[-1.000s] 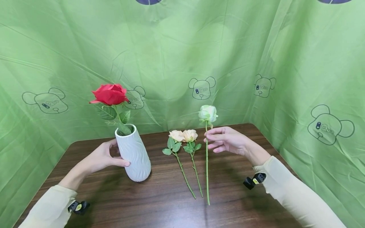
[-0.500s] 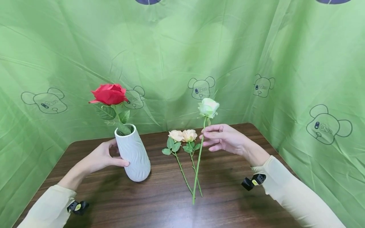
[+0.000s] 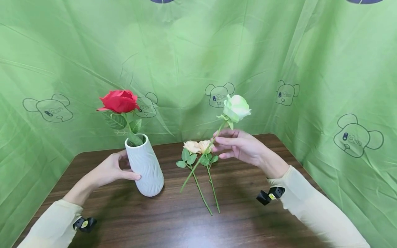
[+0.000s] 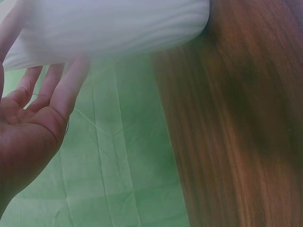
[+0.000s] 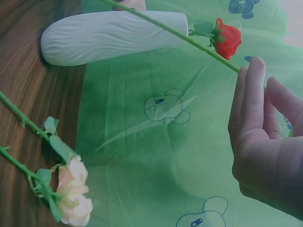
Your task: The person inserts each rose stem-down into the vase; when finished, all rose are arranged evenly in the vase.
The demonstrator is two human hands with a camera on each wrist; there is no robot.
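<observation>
Head view: at left of centre, gripping the white vase (image 3: 147,172) with the left hand (image 3: 108,172), thumb on its near side. From the vase's mouth, standing up with green leaves: a red rose (image 3: 119,101). Right of centre, pinching the green-white rose (image 3: 238,108) by its stem with the right hand (image 3: 238,146); held aslant, bloom to the upper right, stem end to the lower left, well apart from the vase. In the middle, lying on the brown tabletop (image 3: 173,224), partly crossed by that stem: two cream roses (image 3: 192,147). Behind everything, hanging in folds: a green curtain (image 3: 186,51).

Left wrist view: along the top, part of the vase, touched by fingertips at upper left.

Right wrist view: at right, pinching the stem, seen running to the upper left across the vase.
</observation>
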